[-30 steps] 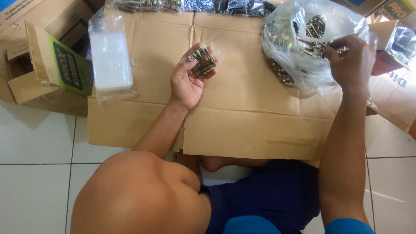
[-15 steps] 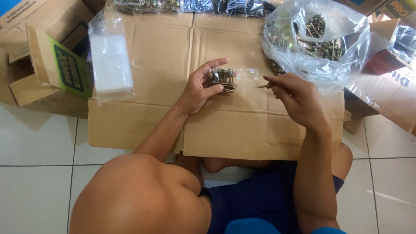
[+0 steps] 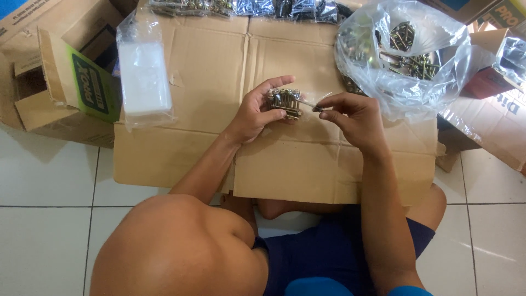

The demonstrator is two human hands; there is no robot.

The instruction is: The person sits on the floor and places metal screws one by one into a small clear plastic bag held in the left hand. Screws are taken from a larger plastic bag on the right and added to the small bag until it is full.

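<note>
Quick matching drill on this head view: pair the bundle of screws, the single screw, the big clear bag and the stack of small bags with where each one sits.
1 bundle of screws
2 single screw
3 big clear bag
4 stack of small bags

A upper right of the cardboard
B pinched by right hand
C held in left hand
D upper left of the cardboard

Pairs: 1-C, 2-B, 3-A, 4-D

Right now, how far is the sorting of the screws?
Done: a row of small filled packets lies along the cardboard's far edge. In hand: the left hand holds a bundle of screws; the right hand brings one more. Left: many loose screws in the big clear bag.
</note>
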